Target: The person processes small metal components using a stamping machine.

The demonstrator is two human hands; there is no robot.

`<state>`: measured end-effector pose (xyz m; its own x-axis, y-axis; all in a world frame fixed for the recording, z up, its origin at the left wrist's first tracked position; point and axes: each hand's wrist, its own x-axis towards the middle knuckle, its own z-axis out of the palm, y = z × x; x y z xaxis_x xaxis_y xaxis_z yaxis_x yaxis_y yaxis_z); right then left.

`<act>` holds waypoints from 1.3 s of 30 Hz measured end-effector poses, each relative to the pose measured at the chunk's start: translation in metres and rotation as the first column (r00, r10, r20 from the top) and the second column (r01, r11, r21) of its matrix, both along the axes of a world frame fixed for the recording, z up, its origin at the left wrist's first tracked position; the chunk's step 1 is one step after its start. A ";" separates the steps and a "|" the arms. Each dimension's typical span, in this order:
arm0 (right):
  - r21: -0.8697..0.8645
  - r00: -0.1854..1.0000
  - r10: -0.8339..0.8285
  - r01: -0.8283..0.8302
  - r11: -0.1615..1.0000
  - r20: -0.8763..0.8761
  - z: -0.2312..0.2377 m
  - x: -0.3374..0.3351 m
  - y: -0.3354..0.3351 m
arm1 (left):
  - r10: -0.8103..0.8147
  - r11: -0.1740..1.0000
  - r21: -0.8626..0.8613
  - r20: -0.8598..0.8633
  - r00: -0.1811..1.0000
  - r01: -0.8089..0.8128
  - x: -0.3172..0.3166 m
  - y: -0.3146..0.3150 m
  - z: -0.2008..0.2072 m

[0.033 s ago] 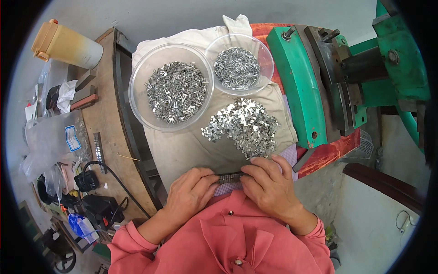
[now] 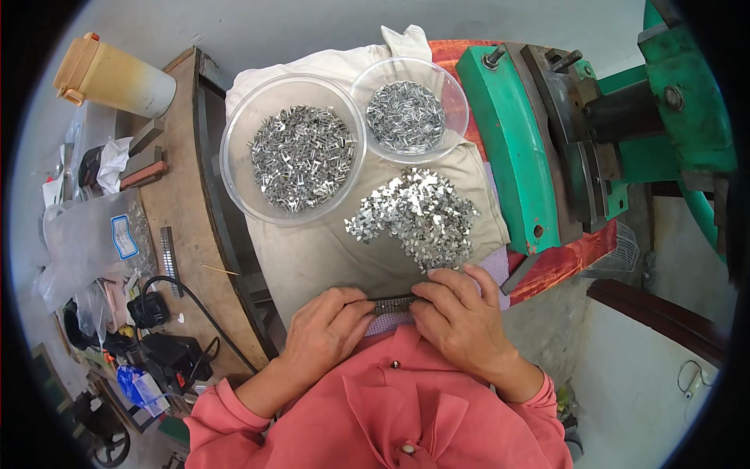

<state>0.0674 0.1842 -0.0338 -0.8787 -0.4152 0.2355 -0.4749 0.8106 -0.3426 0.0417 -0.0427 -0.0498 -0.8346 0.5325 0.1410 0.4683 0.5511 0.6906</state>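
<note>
A narrow dark metal strip with a row of slots lies crosswise at the table's near edge, close to my body. My left hand is closed round its left end, and my right hand grips the right end; only the strip's middle shows between them. Just beyond it, a loose heap of small flat shiny metal pieces spreads over the beige cloth. Behind the heap stand a large clear plastic bowl of small pronged metal parts and a smaller clear bowl of thin metal pins.
On the right stands a heavy green press over a red patterned cover. A wooden bench on the left carries a yellowish jug, another slotted metal strip, plastic bags and a black cable.
</note>
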 end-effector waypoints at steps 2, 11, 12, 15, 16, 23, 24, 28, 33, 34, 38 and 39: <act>0.004 1.000 0.001 -0.001 1.000 0.030 0.001 -0.001 0.002 | -0.007 0.999 -0.033 -0.006 1.000 0.007 0.000 0.000 0.000; -0.129 0.996 -0.040 0.051 0.990 0.086 -0.002 -0.002 -0.002 | 0.003 0.999 -0.042 -0.022 1.000 -0.003 0.001 0.001 -0.001; -0.119 0.996 -0.032 0.041 0.992 0.078 -0.003 -0.002 -0.003 | 0.004 1.000 -0.024 -0.041 0.999 -0.005 0.001 0.001 -0.001; -0.097 0.997 -0.015 0.022 0.995 0.072 -0.006 -0.002 -0.005 | 0.001 1.000 -0.023 -0.061 0.998 -0.002 0.000 0.002 -0.001; -0.101 0.996 -0.031 0.039 0.994 0.085 -0.006 -0.003 -0.005 | -0.002 1.000 -0.019 -0.066 0.998 0.001 0.000 0.003 -0.001; -0.118 0.997 -0.012 0.021 0.993 0.081 -0.010 -0.004 -0.003 | -0.017 0.999 -0.030 -0.066 0.998 0.015 -0.001 0.008 -0.002; -0.106 0.997 0.020 -0.012 0.994 0.070 -0.010 -0.004 -0.002 | -0.014 1.000 -0.014 -0.086 0.996 0.013 -0.002 0.009 -0.002; -0.055 0.997 0.070 -0.068 0.996 0.033 -0.008 -0.006 0.001 | -0.058 0.998 -0.041 -0.126 0.990 0.054 -0.003 0.015 -0.002; -0.115 0.999 0.027 -0.022 0.993 0.042 0.000 -0.016 0.012 | -0.117 0.991 -0.094 -0.205 0.972 0.100 -0.007 0.021 -0.001; -0.161 0.998 -0.026 0.034 0.986 0.050 0.001 -0.019 0.014 | -0.149 0.986 -0.105 -0.196 0.969 0.130 -0.007 0.021 0.000; -0.117 0.997 -0.075 0.073 0.990 -0.014 -0.006 -0.042 0.017 | -0.202 0.973 -0.141 -0.149 0.968 0.181 -0.008 0.023 0.002; -0.096 0.998 -0.040 0.035 0.995 -0.049 -0.010 -0.048 0.015 | -0.200 0.976 -0.124 -0.174 0.964 0.180 -0.008 0.023 0.002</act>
<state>0.0192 0.1993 -0.0440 -0.8793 -0.3555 0.3169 -0.4631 0.7933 -0.3953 0.0339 -0.0195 -0.0479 -0.6813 0.6991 0.2169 0.6852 0.5048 0.5252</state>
